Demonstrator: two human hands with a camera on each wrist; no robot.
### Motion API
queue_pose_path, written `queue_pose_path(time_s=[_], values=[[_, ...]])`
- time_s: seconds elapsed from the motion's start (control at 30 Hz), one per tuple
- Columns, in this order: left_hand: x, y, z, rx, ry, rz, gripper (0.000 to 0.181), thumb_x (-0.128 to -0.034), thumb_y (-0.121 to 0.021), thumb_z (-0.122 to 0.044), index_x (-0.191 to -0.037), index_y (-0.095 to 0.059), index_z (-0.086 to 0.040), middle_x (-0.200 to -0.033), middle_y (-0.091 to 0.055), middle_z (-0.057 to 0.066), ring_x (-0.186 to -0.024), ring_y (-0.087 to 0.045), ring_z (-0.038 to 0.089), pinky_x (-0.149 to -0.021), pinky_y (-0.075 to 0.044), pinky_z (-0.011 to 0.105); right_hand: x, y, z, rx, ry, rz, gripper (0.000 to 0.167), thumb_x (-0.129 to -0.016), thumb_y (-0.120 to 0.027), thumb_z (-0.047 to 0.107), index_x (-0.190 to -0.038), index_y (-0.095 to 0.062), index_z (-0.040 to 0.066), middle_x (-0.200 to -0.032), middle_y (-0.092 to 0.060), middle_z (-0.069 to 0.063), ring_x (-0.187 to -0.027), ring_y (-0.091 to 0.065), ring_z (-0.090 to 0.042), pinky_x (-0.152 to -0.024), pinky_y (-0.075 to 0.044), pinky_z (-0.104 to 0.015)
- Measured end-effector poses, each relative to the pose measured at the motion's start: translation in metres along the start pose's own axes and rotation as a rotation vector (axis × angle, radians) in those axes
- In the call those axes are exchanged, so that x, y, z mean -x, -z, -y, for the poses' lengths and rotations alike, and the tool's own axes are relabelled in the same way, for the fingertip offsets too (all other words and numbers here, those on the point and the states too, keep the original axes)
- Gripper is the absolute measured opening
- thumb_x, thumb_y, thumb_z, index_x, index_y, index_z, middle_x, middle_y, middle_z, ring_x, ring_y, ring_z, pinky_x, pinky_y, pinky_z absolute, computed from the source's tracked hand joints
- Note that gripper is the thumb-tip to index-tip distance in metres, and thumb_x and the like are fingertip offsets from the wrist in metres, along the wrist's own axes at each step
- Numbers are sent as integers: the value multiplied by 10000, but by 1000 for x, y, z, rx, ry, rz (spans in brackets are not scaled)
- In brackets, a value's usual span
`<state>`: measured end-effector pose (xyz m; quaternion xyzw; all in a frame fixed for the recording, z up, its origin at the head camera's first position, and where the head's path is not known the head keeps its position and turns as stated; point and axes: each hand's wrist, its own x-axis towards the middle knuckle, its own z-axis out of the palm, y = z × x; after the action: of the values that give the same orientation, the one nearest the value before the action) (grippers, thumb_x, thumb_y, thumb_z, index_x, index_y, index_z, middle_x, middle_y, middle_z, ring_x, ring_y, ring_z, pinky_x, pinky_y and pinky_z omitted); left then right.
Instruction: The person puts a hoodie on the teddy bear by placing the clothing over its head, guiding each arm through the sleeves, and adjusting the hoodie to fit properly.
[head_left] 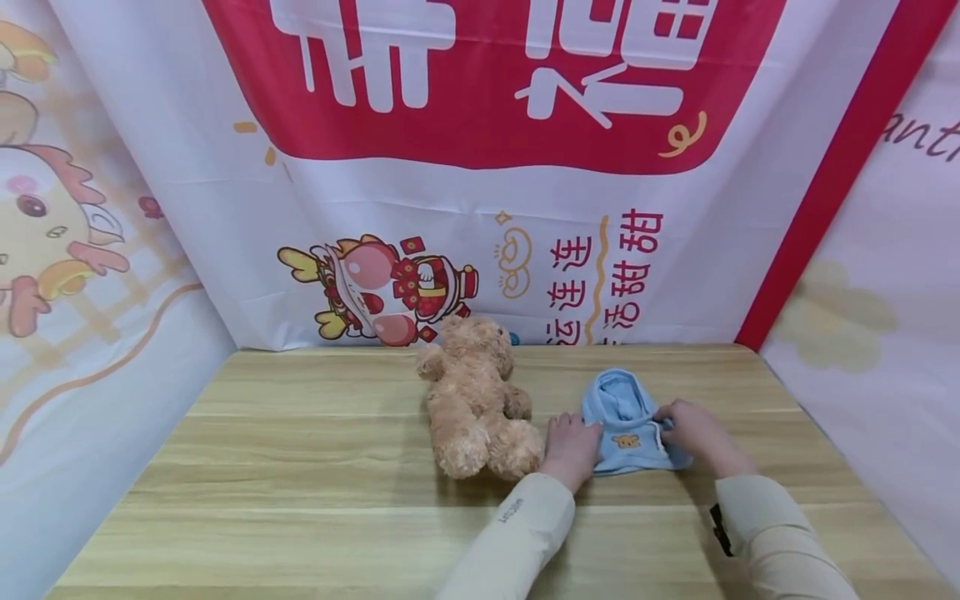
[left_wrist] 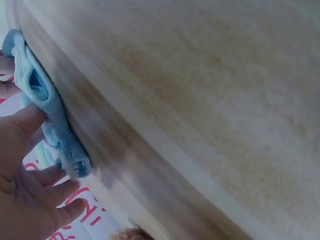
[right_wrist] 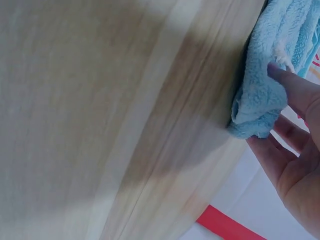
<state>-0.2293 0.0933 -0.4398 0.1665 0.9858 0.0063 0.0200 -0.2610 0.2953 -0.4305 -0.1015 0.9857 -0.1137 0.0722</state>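
A small light-blue hooded doll top (head_left: 643, 457) with a bear patch on its front lies on the table, hood toward the back. My left hand (head_left: 572, 447) holds its left side; in the left wrist view the thumb is against the fleecy cloth (left_wrist: 59, 125) and the other fingers are at its edge. My right hand (head_left: 699, 432) grips the right side. The right wrist view has that thumb on the cloth (right_wrist: 260, 95) near a white trim, with the fingers beneath the edge. A tan plush teddy bear (head_left: 472, 392) lies just left of my left hand.
The wood-grain table (head_left: 300, 467) ends at a printed cloth backdrop (head_left: 480, 192). Printed cloth walls stand on the left (head_left: 150, 350) and right (head_left: 862, 250). A small blue thing (head_left: 514, 338) shows behind the bear's head.
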Motion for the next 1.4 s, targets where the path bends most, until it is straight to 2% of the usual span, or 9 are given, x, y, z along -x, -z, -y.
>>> queue_pose_path(time_s=[0.17,0.3,0.4,0.57,0.77,0.97,1.13,1.3,1.4], values=[[-2,2,-1,13,6,14,296,-872,-656,-412,-1148,-660,-302,-1176,-636,-25,-1035,-578,149,-876,-434,309,0,1,2,-21,30,-16,197,-822,-647,9,-1007,-687,-47,-1003,-679,-232,-963,-628,-384,-858,-494,-533],[-1,6,-4,-28,12,-7,245,-902,-606,-441,-1012,-711,-249,-1084,-672,-15,-956,-590,137,-807,-444,280,-1,2,4,-43,65,-29,149,-798,-649,-26,-941,-686,-39,-903,-681,-189,-847,-623,-309,-797,-505,-497],[1,5,-6,-59,32,-20,265,-911,-563,-482,-1024,-691,-280,-1074,-670,-8,-950,-583,133,-790,-442,276,-2,3,5,-59,62,-25,147,-786,-650,-25,-926,-691,-29,-886,-678,-170,-814,-603,-269,-782,-505,-484],[1,-1,-10,-87,44,-40,239,-917,-582,-414,-1129,-628,-314,-1108,-628,-6,-979,-563,137,-796,-431,277,-2,-1,-2,-64,52,-33,184,-758,-672,35,-940,-677,11,-911,-630,-178,-816,-573,-276,-760,-495,-479],[0,-1,-10,-97,-1,-112,176,-931,-571,-260,-1071,-673,-287,-1044,-655,-40,-928,-591,118,-744,-442,266,-7,-7,-10,-77,78,-26,181,-749,-684,64,-925,-654,37,-861,-645,-122,-774,-565,-233,-707,-488,-437],[0,-5,-7,-70,-24,-214,174,-901,-586,-173,-1017,-684,-260,-989,-670,-25,-838,-624,131,-654,-487,254,-4,-7,-5,-137,52,-37,186,-776,-662,79,-955,-634,36,-910,-610,-130,-815,-556,-239,-731,-488,-443],[0,-3,-3,-59,-28,-283,234,-915,-559,-132,-1128,-604,-217,-996,-665,13,-830,-623,153,-642,-516,247,0,-7,0,-214,68,-161,212,-796,-641,54,-1000,-605,5,-968,-543,-186,-862,-543,-295,-776,-482,-502],[-1,7,0,-79,-30,-311,261,-938,-558,-131,-1186,-545,-211,-997,-656,18,-834,-621,148,-649,-523,245,-1,-2,1,-211,119,-325,204,-805,-643,12,-1003,-620,-34,-1037,-545,-219,-946,-570,-362,-866,-470,-551],[-1,14,1,-84,-20,-326,255,-957,-529,-138,-1200,-569,-202,-1007,-651,24,-857,-617,144,-637,-528,246,-2,5,5,-197,136,-374,191,-812,-637,-2,-997,-626,-49,-1053,-582,-233,-991,-581,-391,-888,-469,-560]])
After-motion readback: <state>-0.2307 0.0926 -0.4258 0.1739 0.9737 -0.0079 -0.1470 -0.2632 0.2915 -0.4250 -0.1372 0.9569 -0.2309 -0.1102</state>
